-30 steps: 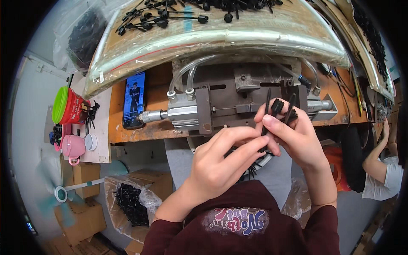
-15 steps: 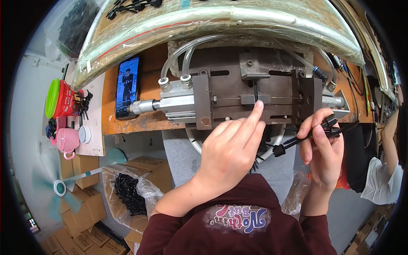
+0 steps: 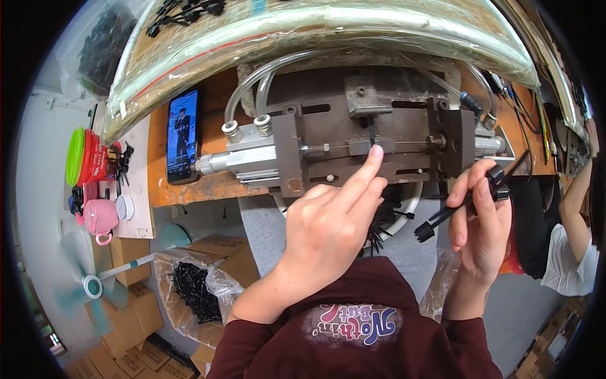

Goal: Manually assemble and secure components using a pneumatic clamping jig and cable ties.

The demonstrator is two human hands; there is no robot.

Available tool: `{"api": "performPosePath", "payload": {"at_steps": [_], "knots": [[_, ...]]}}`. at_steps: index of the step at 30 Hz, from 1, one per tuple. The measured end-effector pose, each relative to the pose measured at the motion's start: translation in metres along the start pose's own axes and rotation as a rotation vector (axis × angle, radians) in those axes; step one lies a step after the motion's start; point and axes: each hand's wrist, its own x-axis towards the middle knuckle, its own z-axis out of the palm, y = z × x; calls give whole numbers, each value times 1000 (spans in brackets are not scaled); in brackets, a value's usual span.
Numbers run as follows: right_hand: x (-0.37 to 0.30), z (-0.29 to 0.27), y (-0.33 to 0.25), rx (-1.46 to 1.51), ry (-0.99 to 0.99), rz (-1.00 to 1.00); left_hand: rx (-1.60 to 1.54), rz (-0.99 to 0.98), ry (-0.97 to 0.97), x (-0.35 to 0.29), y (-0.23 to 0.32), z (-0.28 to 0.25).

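Observation:
My left hand (image 3: 328,221) reaches over a brown metal pneumatic fixture (image 3: 333,126), index finger stretched out. Its tip rests at a small grey block (image 3: 360,148) in the middle, where a thin black part (image 3: 372,129) stands below the rear clamp. The remaining fingers are loosely bent and hold nothing visible. Thin rods run to the block from the left cylinder (image 3: 252,163) and the right cylinder (image 3: 489,146). At the fixture's right front, my right hand (image 3: 483,221) grips several slim black plastic pieces with knobbed ends (image 3: 425,232) between thumb and fingers.
A lit phone (image 3: 183,136) lies left of the fixture. Clear hoses (image 3: 237,95) arch behind it. Black pieces (image 3: 382,227) hang below its front edge. Lower left are a bag of black parts (image 3: 196,290) and a fan (image 3: 93,286). Another person's arm (image 3: 573,196) shows far right.
Both cylinders' rod ends now extend inward toward the middle block. The black pieces in my right hand have tilted more steeply. My left fingertip stays at the block; the whole view has shifted slightly.

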Motion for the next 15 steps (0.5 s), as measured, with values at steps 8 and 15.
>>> {"api": "performPosePath", "payload": {"at_steps": [8,15], "knots": [[-4,16,7,75,-83,152,-341,270,-45,-8,15,-18],[2,8,7,-89,48,-127,-357,75,93,-16,10,-16]]}}
